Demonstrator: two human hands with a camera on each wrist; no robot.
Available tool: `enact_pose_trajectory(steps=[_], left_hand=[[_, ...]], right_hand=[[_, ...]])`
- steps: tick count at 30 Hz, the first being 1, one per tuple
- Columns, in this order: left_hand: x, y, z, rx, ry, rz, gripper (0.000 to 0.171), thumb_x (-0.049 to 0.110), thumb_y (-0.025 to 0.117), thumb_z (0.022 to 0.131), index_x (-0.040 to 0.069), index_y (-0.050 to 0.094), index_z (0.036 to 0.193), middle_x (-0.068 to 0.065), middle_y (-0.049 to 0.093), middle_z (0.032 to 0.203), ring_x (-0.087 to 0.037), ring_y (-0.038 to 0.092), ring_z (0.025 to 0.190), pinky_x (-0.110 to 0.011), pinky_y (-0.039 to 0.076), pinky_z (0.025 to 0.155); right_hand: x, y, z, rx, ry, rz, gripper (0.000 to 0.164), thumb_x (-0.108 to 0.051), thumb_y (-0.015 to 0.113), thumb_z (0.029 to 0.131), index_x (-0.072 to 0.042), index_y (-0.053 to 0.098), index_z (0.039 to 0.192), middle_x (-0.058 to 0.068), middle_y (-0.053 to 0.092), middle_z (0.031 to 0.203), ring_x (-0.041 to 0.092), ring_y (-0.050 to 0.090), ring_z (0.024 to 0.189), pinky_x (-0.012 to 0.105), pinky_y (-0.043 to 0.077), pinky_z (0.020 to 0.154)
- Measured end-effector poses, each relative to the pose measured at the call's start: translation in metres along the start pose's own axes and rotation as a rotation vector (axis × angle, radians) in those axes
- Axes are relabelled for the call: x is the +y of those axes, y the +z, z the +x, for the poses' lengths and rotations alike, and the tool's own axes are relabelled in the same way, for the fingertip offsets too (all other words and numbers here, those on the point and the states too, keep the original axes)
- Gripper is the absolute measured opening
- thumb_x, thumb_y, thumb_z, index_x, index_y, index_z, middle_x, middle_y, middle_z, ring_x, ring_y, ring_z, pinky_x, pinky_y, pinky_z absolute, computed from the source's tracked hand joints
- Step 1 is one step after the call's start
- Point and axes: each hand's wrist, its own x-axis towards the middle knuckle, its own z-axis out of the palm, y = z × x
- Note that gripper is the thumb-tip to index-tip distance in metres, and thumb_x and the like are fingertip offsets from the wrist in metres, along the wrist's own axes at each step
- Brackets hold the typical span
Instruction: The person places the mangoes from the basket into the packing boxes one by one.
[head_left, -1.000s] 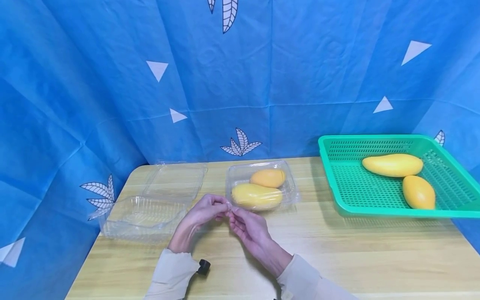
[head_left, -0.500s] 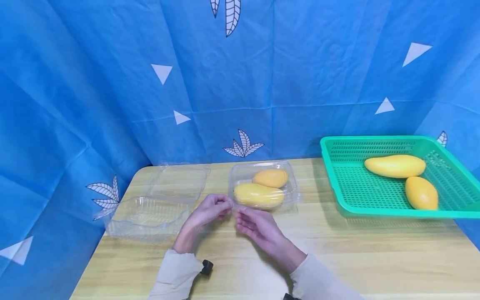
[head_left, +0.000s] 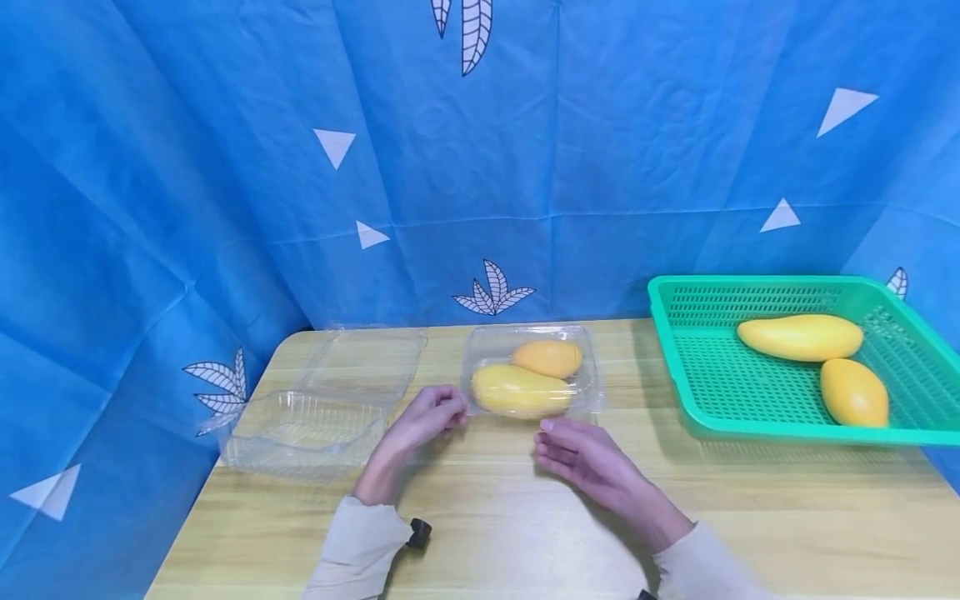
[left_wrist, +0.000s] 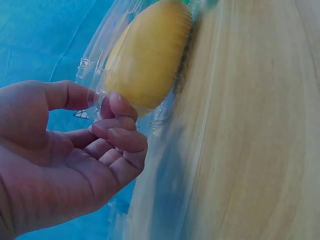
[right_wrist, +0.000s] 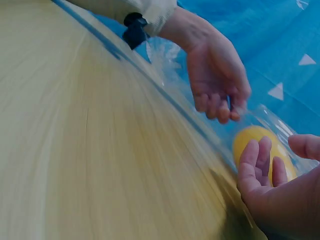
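A closed clear plastic clamshell box (head_left: 592,367) with two yellow mangoes inside stands at the middle back of the table. The larger mango (head_left: 521,390) lies in front of the smaller one (head_left: 549,358). My left hand (head_left: 429,417) pinches the box's front left corner between thumb and forefinger, as the left wrist view shows; its other fingers are curled. Just short of the box's front right side is my right hand (head_left: 588,462), palm turned inward. Its fingers (right_wrist: 262,155) are loosely bent and hold nothing.
An open clear clamshell box (head_left: 300,442) stands on the left of the wooden table (head_left: 510,533), its lid (head_left: 367,358) folded back. On the right is a green basket (head_left: 686,400) with two mangoes (head_left: 802,337). A blue curtain (head_left: 480,167) hangs behind.
My right hand has let go of the box's front left corner and moved right along its front. My left hand has stayed at that corner.
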Motion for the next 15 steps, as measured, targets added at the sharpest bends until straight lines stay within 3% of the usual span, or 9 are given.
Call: enact_pose_trajectory(steps=[6, 15], left_hand=[[0.000, 0.002, 0.000, 0.047, 0.005, 0.051, 0.018, 0.009, 0.049, 0.105, 0.001, 0.055, 0.089, -0.008, 0.055, 0.076, -0.016, 0.038, 0.058, -0.027, 0.031, 0.053], [0.002, 0.003, -0.002, 0.056, 0.027, 0.116, 0.016, 0.009, 0.049, 0.103, -0.002, 0.058, 0.095, -0.013, 0.059, 0.079, -0.014, 0.039, 0.056, -0.025, 0.033, 0.050]], right_hand=[[-0.014, -0.022, -0.009, 0.000, 0.009, -0.033, 0.025, -0.018, 0.061, 0.104, -0.002, 0.059, 0.122, 0.009, 0.068, 0.109, 0.020, 0.066, 0.102, 0.039, 0.051, 0.102], [-0.036, -0.040, -0.017, 0.021, 0.023, -0.080, 0.055, -0.042, 0.051, 0.107, 0.003, 0.037, 0.135, 0.016, 0.062, 0.119, 0.027, 0.063, 0.112, 0.040, 0.050, 0.103]])
